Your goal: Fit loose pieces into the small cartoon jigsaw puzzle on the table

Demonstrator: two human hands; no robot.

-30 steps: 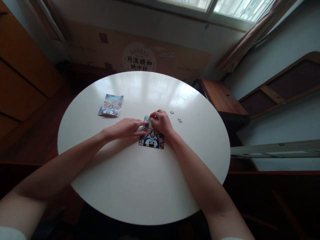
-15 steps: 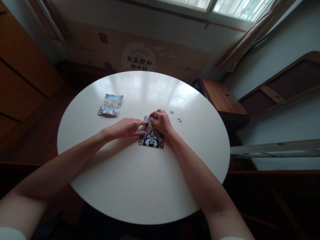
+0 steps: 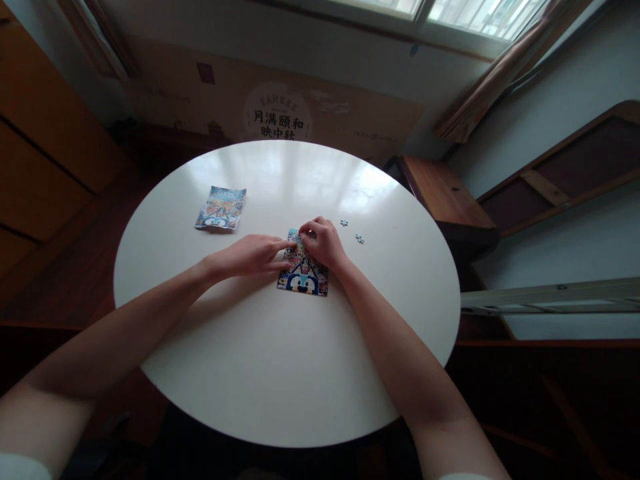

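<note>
A small jigsaw puzzle (image 3: 303, 283) with a blue cartoon dog face lies flat on the white table. Along its left side rests my left hand (image 3: 255, 255), its fingers stretched out and touching the puzzle's surface. My right hand (image 3: 324, 241) is bent over the upper right part, thumb and fingertips drawn together at the puzzle's top. Whatever sits in that pinch is too small to make out. Two loose jigsaw pieces, one puzzle piece (image 3: 344, 223) and a second puzzle piece (image 3: 360, 239), lie to the right of my right hand.
A printed picture packet (image 3: 221, 210) with the same dog design lies at the back left of the round white table (image 3: 280, 380). Behind the table's right side stands a wooden cabinet (image 3: 440, 190). A printed cardboard panel (image 3: 350, 100) leans below the window.
Hardly anything differs. Both hands keep their places on the puzzle, and the view has shifted very slightly.
</note>
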